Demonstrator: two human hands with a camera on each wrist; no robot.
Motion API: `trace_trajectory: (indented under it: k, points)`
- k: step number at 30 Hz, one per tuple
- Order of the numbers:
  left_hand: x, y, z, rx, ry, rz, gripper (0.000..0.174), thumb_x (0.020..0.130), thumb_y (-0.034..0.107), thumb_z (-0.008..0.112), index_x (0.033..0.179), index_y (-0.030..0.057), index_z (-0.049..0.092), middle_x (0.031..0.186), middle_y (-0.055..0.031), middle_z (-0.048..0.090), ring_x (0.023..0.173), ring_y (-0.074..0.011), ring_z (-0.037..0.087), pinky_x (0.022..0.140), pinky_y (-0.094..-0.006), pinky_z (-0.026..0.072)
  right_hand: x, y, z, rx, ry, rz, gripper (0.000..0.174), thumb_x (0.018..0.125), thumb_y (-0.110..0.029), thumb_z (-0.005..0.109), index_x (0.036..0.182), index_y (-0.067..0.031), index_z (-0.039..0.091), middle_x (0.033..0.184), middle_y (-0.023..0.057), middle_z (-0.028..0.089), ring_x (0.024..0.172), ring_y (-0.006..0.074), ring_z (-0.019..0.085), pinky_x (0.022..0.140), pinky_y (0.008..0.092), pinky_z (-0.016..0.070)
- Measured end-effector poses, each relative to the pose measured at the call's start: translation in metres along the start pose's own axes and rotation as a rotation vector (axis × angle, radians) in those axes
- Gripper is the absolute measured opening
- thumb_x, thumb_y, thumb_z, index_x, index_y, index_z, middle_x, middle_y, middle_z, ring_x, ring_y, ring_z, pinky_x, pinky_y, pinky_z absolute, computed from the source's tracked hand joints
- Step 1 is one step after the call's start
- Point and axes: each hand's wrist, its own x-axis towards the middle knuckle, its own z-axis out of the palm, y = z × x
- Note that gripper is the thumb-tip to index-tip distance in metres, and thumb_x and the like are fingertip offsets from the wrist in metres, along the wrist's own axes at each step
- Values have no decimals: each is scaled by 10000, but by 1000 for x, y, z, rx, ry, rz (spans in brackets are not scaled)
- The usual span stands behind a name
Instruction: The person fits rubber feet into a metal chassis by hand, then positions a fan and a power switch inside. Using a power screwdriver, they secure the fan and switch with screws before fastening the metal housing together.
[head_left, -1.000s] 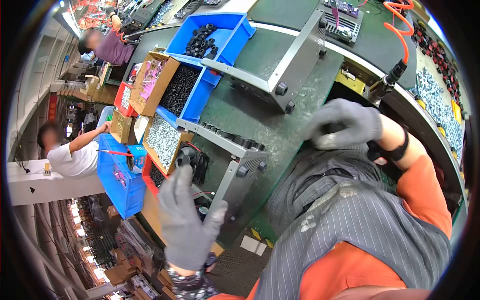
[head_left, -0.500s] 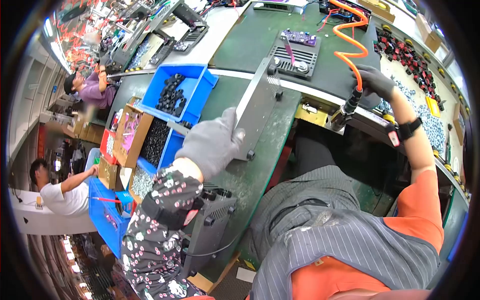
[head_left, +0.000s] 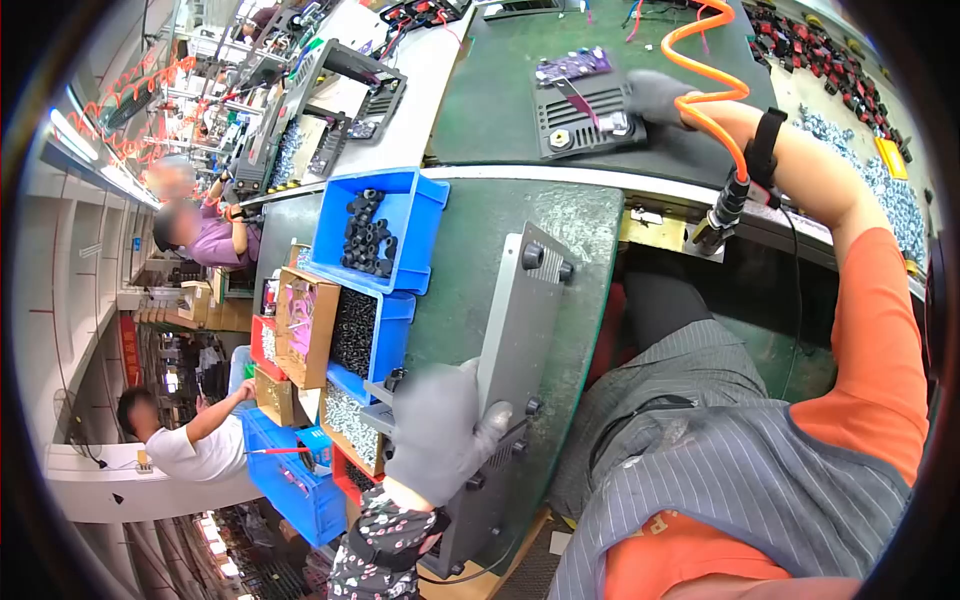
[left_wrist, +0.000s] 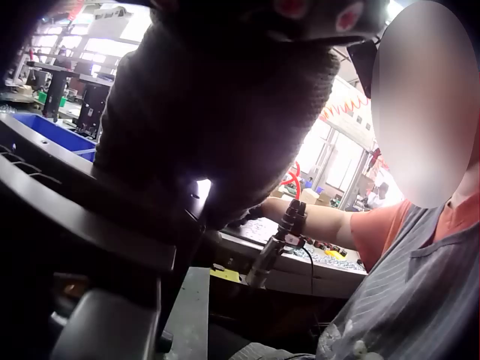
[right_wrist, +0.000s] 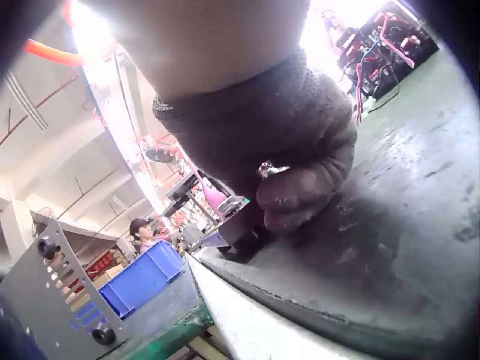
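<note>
My left hand (head_left: pixel 435 430), in a grey glove, grips the lower end of a grey metal casing (head_left: pixel 515 325) with black feet, its thumb over the near face. Its glove is mostly dark in the left wrist view. Across the table seam, my gloved right hand (head_left: pixel 660 98) grips the right edge of a black slotted panel (head_left: pixel 562 120). Curled fingers (right_wrist: pixel 300 195) show at that edge in the right wrist view. A purple circuit board (head_left: pixel 572 66) lies at the panel's far edge, with a purple strip across the slots. Beside my left hand, a second casing (head_left: pixel 470 520) is partly hidden.
Blue bins (head_left: pixel 425 230) of black parts and a box of screws (head_left: pixel 350 425) stand left of the casings. An orange coiled hose (head_left: pixel 740 90) leads to an air driver (head_left: pixel 722 215) by my right forearm. Two other people sit at the left.
My right hand has gone from beside the orange hose to the slotted panel and taken its edge. My left hand has come to the casing's lower end, and the casing has turned.
</note>
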Motion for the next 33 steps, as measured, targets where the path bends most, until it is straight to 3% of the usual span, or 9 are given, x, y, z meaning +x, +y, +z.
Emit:
trace_trajectory:
  k: [5, 9, 15, 17, 19, 21, 26, 31, 33]
  points:
    - [12, -8, 22, -149, 59, -3, 452, 828, 317, 602, 1145, 9, 505, 1001, -189, 602, 954, -352, 567, 834, -441, 440, -27, -84, -33, 57, 398, -392, 423, 741, -218, 597, 1131, -64, 543, 741, 178, 631, 688, 334, 637, 633, 421, 505]
    - [13, -7, 23, -244, 47, -52, 372, 822, 299, 604, 1069, 25, 559, 928, -190, 629, 879, -355, 600, 778, -436, 468, -55, -150, -32, -409, 277, -590, 552, 658, -241, 630, 1180, -84, 542, 756, 182, 627, 742, 352, 625, 679, 454, 493]
    - [13, -3, 22, -223, 74, -79, 324, 809, 288, 617, 1017, 41, 591, 869, -169, 642, 790, -350, 620, 722, -431, 486, -71, -161, 25, -244, 157, -727, 516, 666, -257, 613, 1143, -70, 552, 782, 194, 620, 730, 357, 624, 682, 445, 501]
    - [14, -4, 22, -223, 79, -82, 320, 806, 289, 619, 1009, 42, 595, 863, -167, 644, 777, -349, 622, 714, -428, 489, -64, -152, 42, 14, 412, -815, 500, 681, -317, 640, 1103, -62, 554, 868, 225, 612, 689, 370, 619, 666, 437, 505]
    - [13, -4, 22, -264, 70, -81, 313, 808, 289, 616, 999, 41, 604, 868, -161, 642, 794, -340, 621, 715, -419, 489, -64, -150, 37, 41, 294, -699, 525, 729, -408, 644, 1083, -34, 547, 861, 195, 599, 627, 309, 620, 587, 387, 509]
    - [12, -7, 23, -270, 83, -53, 312, 809, 289, 615, 997, 41, 608, 869, -156, 642, 800, -335, 621, 714, -415, 490, -61, -150, 23, 239, -693, -223, 503, 788, -495, 563, 1000, -43, 624, 677, 90, 625, 506, 168, 579, 494, 306, 479]
    - [14, -8, 23, -276, 70, -3, 316, 808, 287, 614, 1003, 39, 611, 866, -144, 639, 814, -323, 618, 710, -406, 489, -69, -159, 48, 286, -633, -413, 554, 795, -454, 612, 1079, 19, 562, 881, 155, 568, 822, 227, 568, 687, 361, 490]
    - [15, -7, 21, -288, 103, 34, 285, 815, 278, 597, 1001, 62, 611, 853, -131, 633, 803, -322, 616, 697, -398, 488, -58, -155, 59, 264, -547, -799, 631, 797, -577, 540, 1051, -3, 608, 835, 112, 623, 686, 195, 612, 574, 309, 502]
    - [15, -6, 21, -290, 117, 28, 277, 816, 278, 593, 995, 67, 612, 853, -129, 633, 801, -322, 616, 695, -398, 488, -68, -159, 40, 290, -773, -342, 695, 835, -590, 495, 1198, 1, 533, 845, 112, 622, 619, 178, 604, 569, 304, 510]
